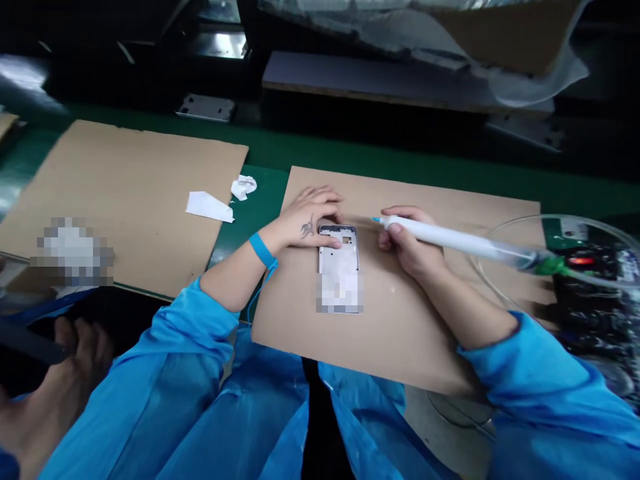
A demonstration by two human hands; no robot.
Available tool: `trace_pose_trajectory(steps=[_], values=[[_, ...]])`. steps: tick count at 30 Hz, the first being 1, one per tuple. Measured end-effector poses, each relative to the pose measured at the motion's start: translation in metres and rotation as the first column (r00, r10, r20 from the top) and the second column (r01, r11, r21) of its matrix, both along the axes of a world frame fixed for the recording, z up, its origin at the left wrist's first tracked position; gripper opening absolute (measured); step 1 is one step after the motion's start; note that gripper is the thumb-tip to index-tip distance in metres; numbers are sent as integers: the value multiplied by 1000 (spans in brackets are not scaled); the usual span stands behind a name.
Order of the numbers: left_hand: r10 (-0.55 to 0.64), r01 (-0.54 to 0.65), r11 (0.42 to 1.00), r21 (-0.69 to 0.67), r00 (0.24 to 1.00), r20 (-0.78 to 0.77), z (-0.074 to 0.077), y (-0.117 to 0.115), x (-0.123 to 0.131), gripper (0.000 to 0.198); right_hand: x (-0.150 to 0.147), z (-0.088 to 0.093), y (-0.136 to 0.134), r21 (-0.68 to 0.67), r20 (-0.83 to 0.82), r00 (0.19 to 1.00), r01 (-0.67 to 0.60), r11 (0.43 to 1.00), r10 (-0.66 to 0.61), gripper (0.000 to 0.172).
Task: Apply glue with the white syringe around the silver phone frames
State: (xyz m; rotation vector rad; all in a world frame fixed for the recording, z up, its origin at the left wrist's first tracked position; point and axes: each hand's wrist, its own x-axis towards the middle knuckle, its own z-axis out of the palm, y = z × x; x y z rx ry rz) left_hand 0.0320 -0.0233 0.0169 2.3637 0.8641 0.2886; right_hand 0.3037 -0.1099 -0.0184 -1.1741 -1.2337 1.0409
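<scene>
A silver phone frame [339, 267] lies flat on a cardboard sheet [390, 320] in front of me. My left hand [307, 220] rests on the frame's top left corner, fingers spread flat and pressing it down. My right hand [407, 247] is closed around a white syringe-like dispenser [450, 239], held like a pen. Its blue tip [376, 219] points left, just above and to the right of the frame's top edge. A clear tube [550, 223] runs from the dispenser's back end to the right.
A second cardboard sheet [125, 193] lies to the left with white paper scraps [210, 205] at its edge. Another person's hand [60, 373] shows at the lower left. A dark device with a red light [585, 263] sits at the right, on the green belt [350, 157].
</scene>
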Motion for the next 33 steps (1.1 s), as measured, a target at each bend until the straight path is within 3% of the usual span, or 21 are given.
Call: trace_pose_trajectory(steps=[7, 14, 19, 33], values=[[-47, 47, 999, -3, 999, 25, 0, -5, 6, 49, -22, 10, -10, -53, 114, 989, -90, 995, 96, 54], [-70, 71, 997, -8, 994, 84, -7, -2, 8, 47, -25, 13, -7, 52, 294, 956, -38, 998, 21, 41], [-63, 64, 998, -5, 992, 110, -12, -2, 9, 47, -26, 14, -8, 60, 328, 945, -36, 998, 15, 32], [-62, 64, 998, -7, 990, 129, -12, -2, 11, 47, -25, 9, -7, 50, 354, 935, -6, 999, -12, 30]])
